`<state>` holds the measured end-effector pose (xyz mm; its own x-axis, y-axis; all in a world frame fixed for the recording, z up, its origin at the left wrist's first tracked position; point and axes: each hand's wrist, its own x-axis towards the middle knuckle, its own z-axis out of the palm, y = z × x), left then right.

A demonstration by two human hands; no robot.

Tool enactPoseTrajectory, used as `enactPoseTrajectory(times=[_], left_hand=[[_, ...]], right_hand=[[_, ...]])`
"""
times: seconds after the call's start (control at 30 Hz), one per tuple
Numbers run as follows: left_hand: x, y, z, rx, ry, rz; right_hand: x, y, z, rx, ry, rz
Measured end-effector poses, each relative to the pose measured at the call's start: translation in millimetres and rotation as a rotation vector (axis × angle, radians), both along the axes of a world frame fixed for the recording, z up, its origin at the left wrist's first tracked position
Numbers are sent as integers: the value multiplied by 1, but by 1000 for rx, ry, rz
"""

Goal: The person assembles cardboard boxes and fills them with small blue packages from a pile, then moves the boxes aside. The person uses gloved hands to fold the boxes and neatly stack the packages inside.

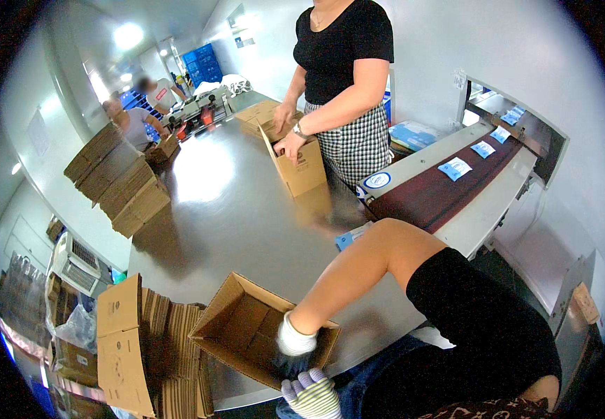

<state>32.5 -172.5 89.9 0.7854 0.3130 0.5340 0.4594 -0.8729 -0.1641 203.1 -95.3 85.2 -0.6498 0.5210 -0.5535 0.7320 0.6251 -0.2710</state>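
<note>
Bright ceiling lamps point(128, 34) glare off the steel table point(232, 202); fisheye edges bend.

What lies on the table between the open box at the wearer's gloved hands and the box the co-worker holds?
Bare steel tabletop, seen in the head view, separates the near open box from the co-worker's box.

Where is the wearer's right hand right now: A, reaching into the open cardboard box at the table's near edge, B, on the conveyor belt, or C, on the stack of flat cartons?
A: the gloved right hand reaches down inside the open cardboard box at the near edge of the metal table.
</note>
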Motion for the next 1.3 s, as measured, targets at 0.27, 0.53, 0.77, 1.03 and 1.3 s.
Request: enactPoseTrajectory(times=[0.27, 0.53, 0.77, 1.03, 1.3], left_hand=[[-8, 23, 9, 4, -136, 1], [-16, 50, 2, 6, -94, 87], [-5, 50, -31, 3, -116, 195], [-6, 49, -24, 1, -128, 193], [-6, 50, -29, 67, -138, 175]], right_hand=[[-2, -38, 62, 445, 329, -335], [41, -85, 14, 980, 1013, -845], [61, -131, -91, 754, 877, -1250], [109, -146, -89, 636, 577, -1157], [241, -153, -21, 623, 223, -1472]])
